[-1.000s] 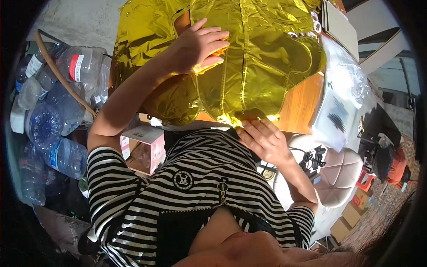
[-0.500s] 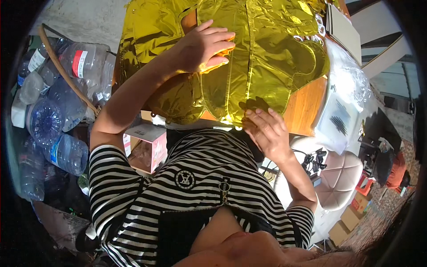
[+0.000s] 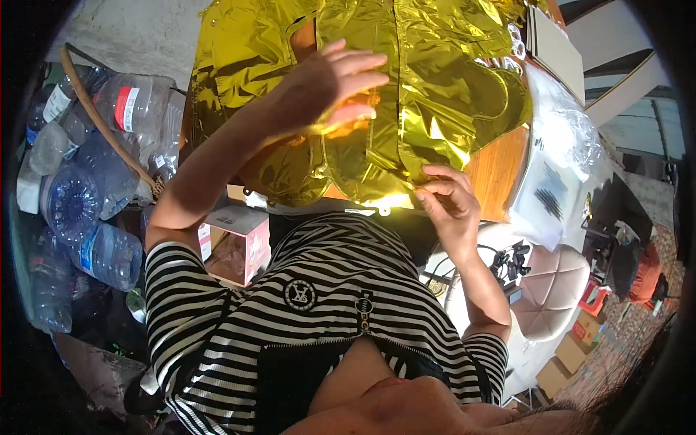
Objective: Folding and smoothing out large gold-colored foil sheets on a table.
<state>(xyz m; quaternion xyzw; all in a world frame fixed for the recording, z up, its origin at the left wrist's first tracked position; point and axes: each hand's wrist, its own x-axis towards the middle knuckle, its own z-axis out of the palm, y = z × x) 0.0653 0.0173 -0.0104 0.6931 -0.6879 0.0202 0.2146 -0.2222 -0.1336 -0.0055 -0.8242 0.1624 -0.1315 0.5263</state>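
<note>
A flat, uninflated gold foil balloon (image 3: 290, 109) with seams, curved edges and small tabs is spread across the wooden table (image 3: 500, 170) before me. Over its middle is my left hand (image 3: 351, 83), fingers stretched out and apart, a little blurred; I cannot tell whether it touches the foil. My right hand (image 3: 453, 206) is at the balloon's near right edge, thumb and forefinger pinching the foil there. Bright light glints off the foil beside these fingers. The far part of the balloon runs out of view at the top.
Clear plastic bags (image 3: 554, 174) lie on the right, below a grey-white board (image 3: 554, 51). Several empty plastic bottles (image 3: 109, 250) are piled at left with a curved wooden stick (image 3: 101, 116). A pink open box (image 3: 243, 243) stands near my left elbow; a pale padded stool (image 3: 554, 290) is at right.
My right hand has shifted slightly right, its fingers curling from flat on the foil into a pinch at the edge. The near edge of the foil has creased and shifted. My left fingers have spread.
</note>
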